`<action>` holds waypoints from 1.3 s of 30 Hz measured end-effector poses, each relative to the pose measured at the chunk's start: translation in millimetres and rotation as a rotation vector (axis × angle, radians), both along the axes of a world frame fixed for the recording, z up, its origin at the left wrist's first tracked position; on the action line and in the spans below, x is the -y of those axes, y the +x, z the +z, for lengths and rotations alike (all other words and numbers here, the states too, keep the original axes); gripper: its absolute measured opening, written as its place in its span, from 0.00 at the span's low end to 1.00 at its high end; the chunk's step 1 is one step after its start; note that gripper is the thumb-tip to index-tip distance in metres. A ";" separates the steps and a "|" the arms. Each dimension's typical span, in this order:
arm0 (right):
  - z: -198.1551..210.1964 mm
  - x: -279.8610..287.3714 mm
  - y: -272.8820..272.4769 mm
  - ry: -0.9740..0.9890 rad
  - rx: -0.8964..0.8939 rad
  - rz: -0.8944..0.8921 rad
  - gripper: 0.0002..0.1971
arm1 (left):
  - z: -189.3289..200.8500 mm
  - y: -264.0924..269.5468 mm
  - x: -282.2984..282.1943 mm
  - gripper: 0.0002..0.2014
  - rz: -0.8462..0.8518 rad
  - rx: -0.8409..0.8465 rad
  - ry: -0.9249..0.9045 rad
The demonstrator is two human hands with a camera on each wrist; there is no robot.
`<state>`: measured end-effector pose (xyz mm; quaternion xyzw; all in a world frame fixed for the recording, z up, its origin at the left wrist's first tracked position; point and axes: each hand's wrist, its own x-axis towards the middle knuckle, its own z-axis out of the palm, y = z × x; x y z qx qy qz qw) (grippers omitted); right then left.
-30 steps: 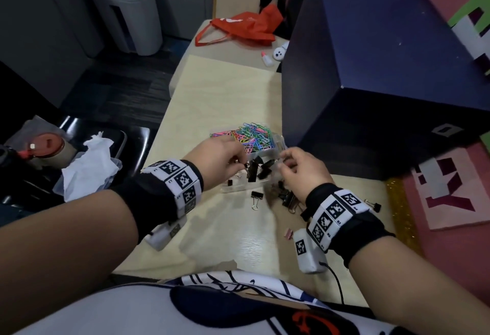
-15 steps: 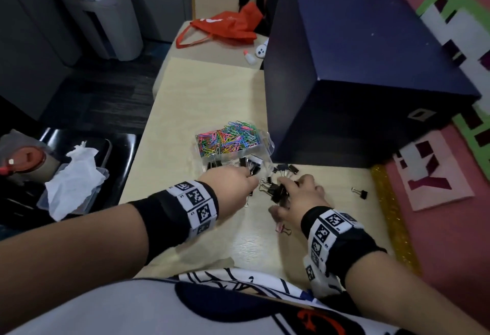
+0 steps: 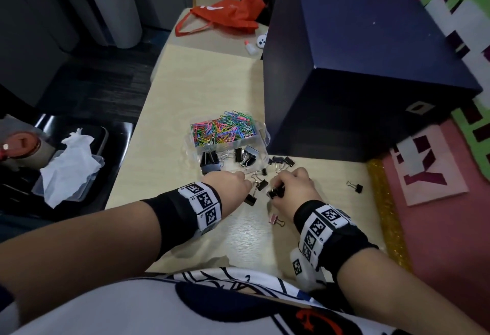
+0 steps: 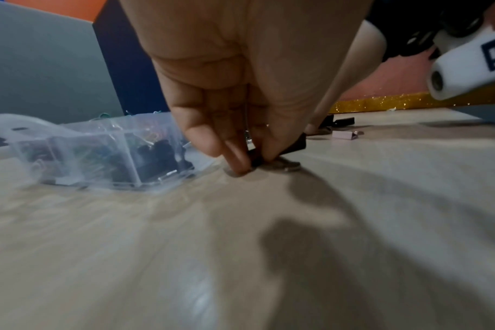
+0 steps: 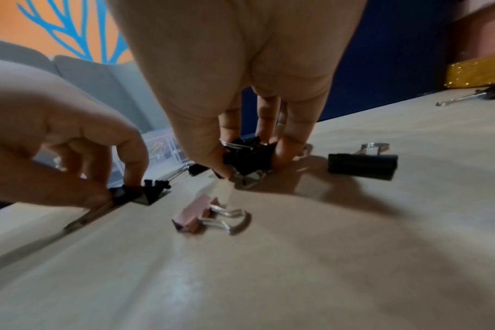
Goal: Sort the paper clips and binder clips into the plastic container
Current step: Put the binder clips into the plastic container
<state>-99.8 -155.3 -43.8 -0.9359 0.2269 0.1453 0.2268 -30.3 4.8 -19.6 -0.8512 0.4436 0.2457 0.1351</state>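
Observation:
A clear plastic container [image 3: 262, 133] sits mid-table, with coloured paper clips [image 3: 224, 128] in its far compartment and black binder clips [image 3: 210, 161] in the near one. Just in front of it, my left hand [image 3: 245, 185] pinches a small black binder clip [image 4: 256, 159] that lies on the table. My right hand [image 3: 278, 189] grips a bunch of black binder clips [image 5: 249, 158] low against the tabletop. A pink binder clip [image 5: 195, 215] lies between the wrists. Other black clips [image 3: 281, 161] lie loose near the container, and a single one [image 3: 356, 187] sits to the right.
A large dark blue box [image 3: 358, 69] stands right behind the container. A red bag [image 3: 228, 15] lies at the table's far end. Left of the table is a black chair holding a tub with tissue [image 3: 69, 165]. A gold glitter strip [image 3: 384, 207] edges the table's right side.
Both hands have drawn back from the container to the loose binder clips on the table nearer me. Each now holds clips low at the tabletop.

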 end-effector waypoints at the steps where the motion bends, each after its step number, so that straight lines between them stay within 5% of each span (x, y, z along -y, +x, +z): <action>1: 1.0 0.8 1.2 0.022 0.034 -0.019 0.09 | -0.7 -0.6 0.1 0.26 0.005 -0.010 0.000; 13: 43.4 -15.9 46.3 0.117 0.345 0.073 0.06 | 6.6 7.1 -6.5 0.14 0.037 0.001 -0.079; 19: 45.7 -13.7 56.6 0.158 0.273 0.075 0.16 | 15.2 36.2 -25.8 0.12 0.233 0.097 -0.401; 29: 23.8 8.0 40.8 -0.105 -0.099 0.015 0.21 | 4.6 45.4 -45.6 0.17 0.408 0.279 -0.384; 33: 13.7 4.4 31.5 -0.106 -0.172 0.112 0.29 | -1.1 41.3 -46.1 0.17 0.336 0.248 -0.361; 39: 7.1 -1.9 23.8 -0.152 -0.113 0.162 0.24 | -2.8 37.5 -36.8 0.21 0.092 0.071 -0.385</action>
